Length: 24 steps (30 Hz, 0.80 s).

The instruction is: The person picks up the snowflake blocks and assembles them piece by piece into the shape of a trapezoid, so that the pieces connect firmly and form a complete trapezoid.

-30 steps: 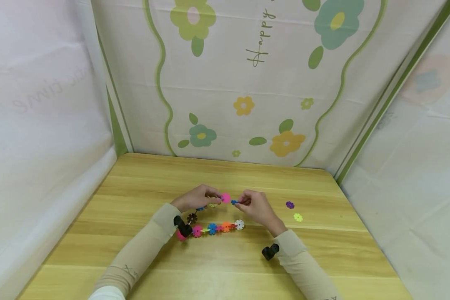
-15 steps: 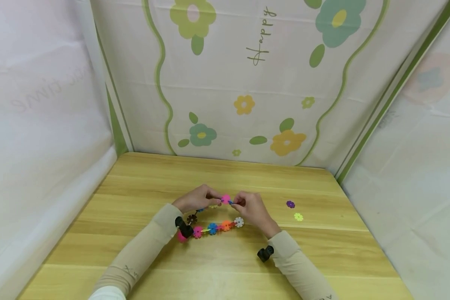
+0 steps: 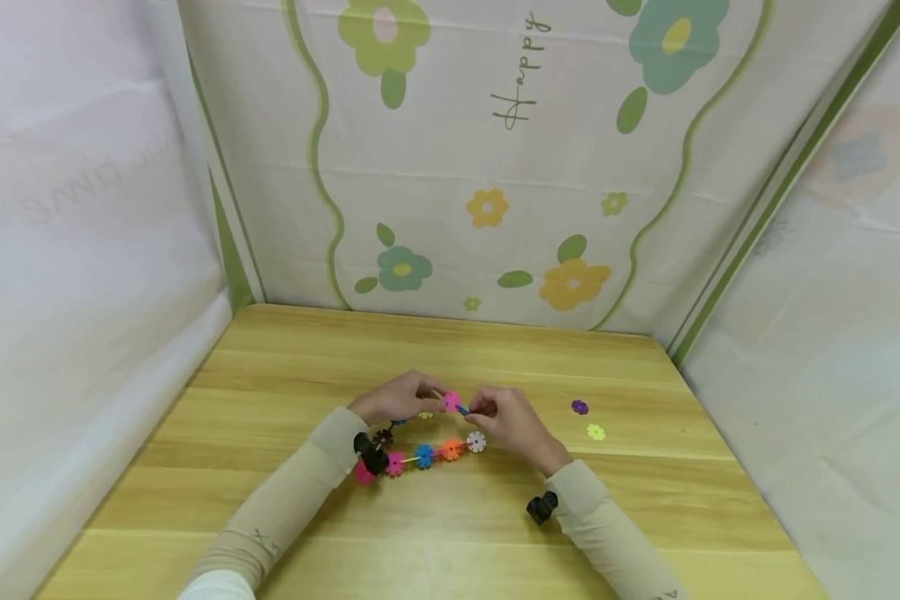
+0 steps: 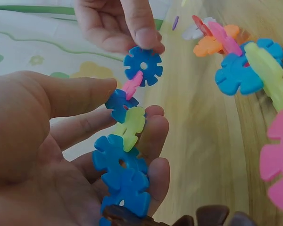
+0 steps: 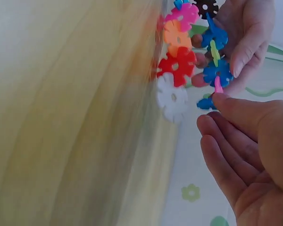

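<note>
A chain of interlocking plastic snowflake discs curves over the table, its near run ending in a white disc [image 3: 476, 442]. My left hand [image 3: 396, 398] pinches a blue disc [image 4: 121, 105] near the chain's other end, and more linked discs lie along its fingers. Beyond that, a pink disc [image 3: 451, 402] stands edge-on in the left wrist view. My right hand [image 3: 512, 418] pinches the end blue disc [image 4: 143, 66] between thumb and fingers, and this disc meets the pink one at its slot. A brown disc [image 3: 382, 439] is partly hidden by the left wrist camera.
To the right on the wooden table [image 3: 645, 500] lie a loose purple disc [image 3: 580, 407] and a loose yellow disc [image 3: 596, 432]. Flower-printed cloth [image 3: 435, 167] stands behind the table, with white cloth walls at both sides.
A second ago a gap separated the right hand's blue disc from the pink disc. The right hand has since moved left, and the two discs now meet. The left hand stays nearly in place.
</note>
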Each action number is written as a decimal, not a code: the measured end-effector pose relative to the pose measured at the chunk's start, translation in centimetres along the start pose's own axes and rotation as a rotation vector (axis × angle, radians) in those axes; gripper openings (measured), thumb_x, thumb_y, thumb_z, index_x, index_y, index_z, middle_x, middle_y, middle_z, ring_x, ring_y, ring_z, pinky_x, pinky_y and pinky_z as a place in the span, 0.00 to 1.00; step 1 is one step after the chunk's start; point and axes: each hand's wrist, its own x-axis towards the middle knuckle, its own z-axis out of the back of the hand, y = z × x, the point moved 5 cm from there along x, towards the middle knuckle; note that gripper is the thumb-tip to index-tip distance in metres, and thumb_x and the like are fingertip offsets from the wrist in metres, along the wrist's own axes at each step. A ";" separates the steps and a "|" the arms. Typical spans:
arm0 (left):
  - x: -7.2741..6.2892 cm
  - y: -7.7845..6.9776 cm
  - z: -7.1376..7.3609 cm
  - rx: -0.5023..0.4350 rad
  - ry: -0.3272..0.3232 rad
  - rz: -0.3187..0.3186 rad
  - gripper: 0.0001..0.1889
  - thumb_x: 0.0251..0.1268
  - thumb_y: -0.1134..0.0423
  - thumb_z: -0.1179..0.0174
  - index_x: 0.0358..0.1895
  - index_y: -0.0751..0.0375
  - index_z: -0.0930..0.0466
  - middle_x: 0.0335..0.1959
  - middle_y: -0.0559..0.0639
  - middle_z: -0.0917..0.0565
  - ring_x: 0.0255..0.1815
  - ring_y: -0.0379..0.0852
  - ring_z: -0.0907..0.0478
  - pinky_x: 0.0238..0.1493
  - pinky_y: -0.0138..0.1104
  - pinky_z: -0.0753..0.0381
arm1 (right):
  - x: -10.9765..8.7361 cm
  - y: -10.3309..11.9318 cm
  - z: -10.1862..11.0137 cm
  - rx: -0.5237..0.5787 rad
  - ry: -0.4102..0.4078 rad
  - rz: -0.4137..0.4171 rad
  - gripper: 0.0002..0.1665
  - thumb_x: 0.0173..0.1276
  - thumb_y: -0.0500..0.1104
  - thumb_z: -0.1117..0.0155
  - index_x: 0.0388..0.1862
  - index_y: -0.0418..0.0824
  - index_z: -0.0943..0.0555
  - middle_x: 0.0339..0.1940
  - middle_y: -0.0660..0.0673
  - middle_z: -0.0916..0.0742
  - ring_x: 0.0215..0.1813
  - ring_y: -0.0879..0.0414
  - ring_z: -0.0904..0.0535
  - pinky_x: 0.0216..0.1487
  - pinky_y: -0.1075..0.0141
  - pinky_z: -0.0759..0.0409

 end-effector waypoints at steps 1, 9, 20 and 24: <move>0.0 -0.1 0.0 0.001 0.004 0.001 0.19 0.81 0.55 0.40 0.67 0.56 0.17 0.51 0.61 0.10 0.12 0.38 0.42 0.21 0.33 0.34 | -0.2 -0.2 0.4 -0.004 0.008 -0.013 0.03 0.71 0.37 0.25 0.39 0.44 0.12 0.36 0.50 0.09 0.38 0.60 0.11 0.41 0.73 0.14; -0.2 0.2 0.2 0.036 0.012 0.014 0.20 0.82 0.55 0.41 0.71 0.53 0.20 0.61 0.59 0.14 0.22 0.43 0.32 0.25 0.36 0.31 | -2.5 -3.5 5.9 -0.153 0.020 -0.118 0.12 0.72 0.40 0.26 0.50 0.35 0.12 0.44 0.44 0.09 0.44 0.56 0.12 0.47 0.62 0.11; 0.0 0.1 -0.1 0.039 0.022 0.018 0.20 0.82 0.56 0.42 0.71 0.53 0.20 0.64 0.56 0.15 0.60 0.52 0.18 0.51 0.43 0.20 | -8.6 -10.8 11.5 -0.269 0.044 -0.296 0.16 0.71 0.37 0.27 0.53 0.29 0.14 0.49 0.33 0.11 0.48 0.46 0.13 0.51 0.49 0.13; 0.1 0.0 -0.3 0.045 0.027 0.011 0.20 0.83 0.57 0.42 0.71 0.54 0.21 0.61 0.55 0.14 0.58 0.51 0.17 0.49 0.42 0.21 | -10.2 -12.3 11.9 -0.255 0.035 -0.315 0.17 0.69 0.37 0.25 0.52 0.28 0.14 0.47 0.35 0.10 0.47 0.48 0.14 0.48 0.51 0.13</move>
